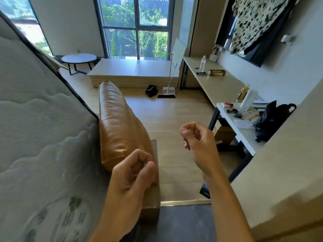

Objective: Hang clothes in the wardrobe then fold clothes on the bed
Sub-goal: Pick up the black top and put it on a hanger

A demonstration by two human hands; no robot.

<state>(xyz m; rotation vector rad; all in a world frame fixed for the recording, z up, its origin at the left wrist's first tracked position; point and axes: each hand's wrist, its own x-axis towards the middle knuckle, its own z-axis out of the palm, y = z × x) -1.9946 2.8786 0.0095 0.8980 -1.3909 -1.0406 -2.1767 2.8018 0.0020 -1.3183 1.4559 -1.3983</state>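
Both forearms reach forward, left hand [132, 172] low and right hand [197, 138] higher, fingers [139, 156] curled in (holding nothing).

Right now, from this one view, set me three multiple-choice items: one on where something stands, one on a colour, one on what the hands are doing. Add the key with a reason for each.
1. Where does the clear bottle stand?
A. on the round table
B. on the long desk by the wall
C. on the floor

2. What colour is the cushion beside the mattress?
A. blue
B. brown
C. green

3. What do the left hand and right hand hold?
A. a hanger
B. a folded towel
C. nothing

Key:
1 B: the bottle stands upright on the desk top.
2 B: the cushion's shiny cover is tan brown.
3 C: the fingers of both hands are curled in with nothing visible inside them.
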